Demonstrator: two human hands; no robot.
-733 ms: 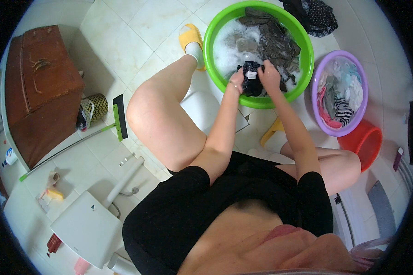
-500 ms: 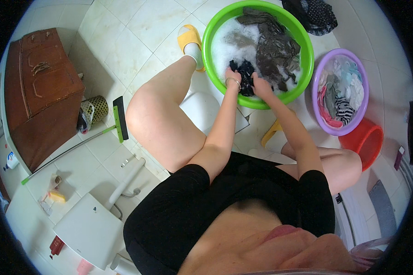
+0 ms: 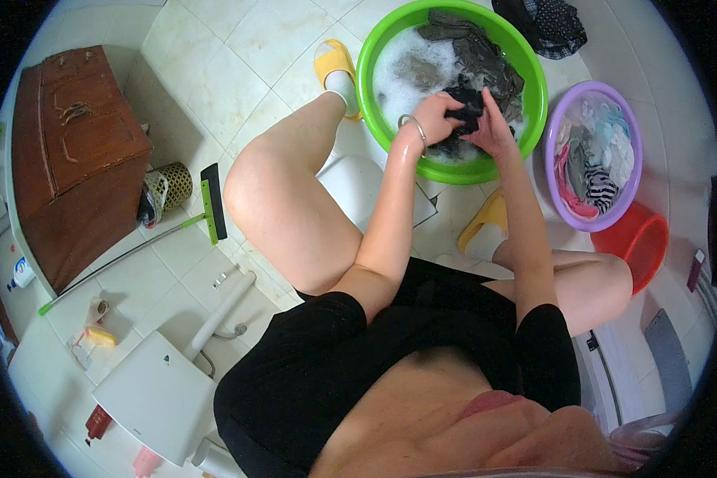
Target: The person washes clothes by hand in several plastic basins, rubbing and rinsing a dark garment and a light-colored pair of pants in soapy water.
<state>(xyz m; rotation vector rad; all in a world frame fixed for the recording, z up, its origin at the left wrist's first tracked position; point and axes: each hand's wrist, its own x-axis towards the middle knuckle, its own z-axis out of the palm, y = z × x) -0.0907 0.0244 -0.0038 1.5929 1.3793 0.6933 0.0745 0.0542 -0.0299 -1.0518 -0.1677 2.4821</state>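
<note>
Just below the middle of the green tub [image 3: 364,88], toward 6 o'clock, you're working the black cloth [image 3: 470,99] between your two hands. Your left hand [image 3: 436,115] is curling its fingers over one side and holding on, while your right hand [image 3: 494,129] is spreading thumb and fingers fairly wide against the other side — can't tell if it's really gripping.

As for progress, I'd say you're partway in: this piece is getting handled, but nothing is showing me it's finished. The grey-brown garment [image 3: 498,62] is lying soaked from 12 round to 3 o'clock, with neither hand gripping it, so I'm guessing that one's waiting. Foam [image 3: 392,64] is sitting thick from 9 to 11. Over at 4 o'clock from the tub, the purple basin [image 3: 550,147] is holding a mixed load; whether that's done or left, I can't tell.

The black cloth itself is looking wet, bunched and crumpled — no clear shape, and your fingers are hiding part of it.
</note>
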